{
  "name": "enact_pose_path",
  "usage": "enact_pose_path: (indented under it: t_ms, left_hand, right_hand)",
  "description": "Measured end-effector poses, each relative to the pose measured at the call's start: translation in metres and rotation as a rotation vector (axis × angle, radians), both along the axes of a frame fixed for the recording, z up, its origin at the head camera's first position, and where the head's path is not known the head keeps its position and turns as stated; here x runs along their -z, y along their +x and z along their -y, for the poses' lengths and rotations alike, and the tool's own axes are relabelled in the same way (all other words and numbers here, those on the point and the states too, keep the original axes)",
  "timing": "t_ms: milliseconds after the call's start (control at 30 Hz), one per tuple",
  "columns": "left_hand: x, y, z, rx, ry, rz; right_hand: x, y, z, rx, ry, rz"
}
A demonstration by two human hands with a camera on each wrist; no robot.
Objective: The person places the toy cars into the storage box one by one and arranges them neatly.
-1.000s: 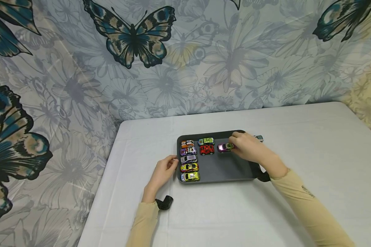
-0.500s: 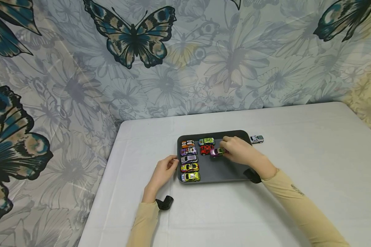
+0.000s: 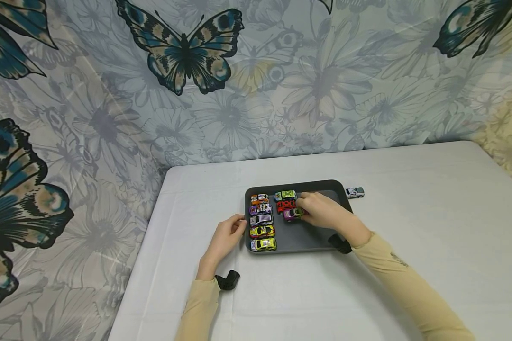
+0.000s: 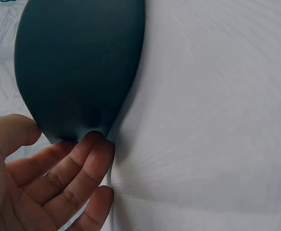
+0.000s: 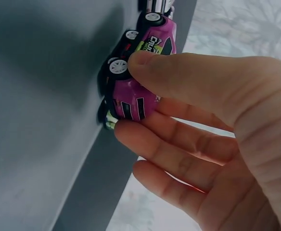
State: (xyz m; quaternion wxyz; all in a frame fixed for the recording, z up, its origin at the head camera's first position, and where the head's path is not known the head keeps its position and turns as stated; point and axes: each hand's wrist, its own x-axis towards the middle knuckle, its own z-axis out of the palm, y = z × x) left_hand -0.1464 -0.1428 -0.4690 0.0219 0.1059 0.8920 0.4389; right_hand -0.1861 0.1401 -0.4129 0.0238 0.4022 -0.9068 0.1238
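In the head view, a dark grey baking tray lies on the white table. My right hand pinches a magenta toy car by its sides, thumb on one side and fingers on the other. This car is over the tray, right at the near side of a red toy car, with a green toy car behind that. At the tray's left edge, my left hand holds the rim; the left wrist view shows thumb and fingertips against the tray's dark outer wall.
Several toy cars form a column along the tray's left side, from an orange one to a lime-yellow one. A silver-white toy car stands on the tablecloth just past the tray's right edge. Butterfly-patterned fabric hangs behind.
My right hand has moved left and slightly nearer with the magenta car, bringing it up to the red car. The silver-white car is now uncovered. My left hand has stayed still.
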Motion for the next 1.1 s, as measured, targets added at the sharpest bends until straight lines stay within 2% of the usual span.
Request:
enact_pose_path:
  t_ms: [367,1100]
  left_hand:
    - [0.001,0.0,0.0,-0.004,0.002,0.005]
    - [0.0,0.0,0.0,-0.008,-0.006,0.016]
  right_hand:
    - [-0.001,-0.001,0.009,0.016,0.038,0.046]
    - [-0.001,-0.004,0.017,0.007,0.069,0.08]
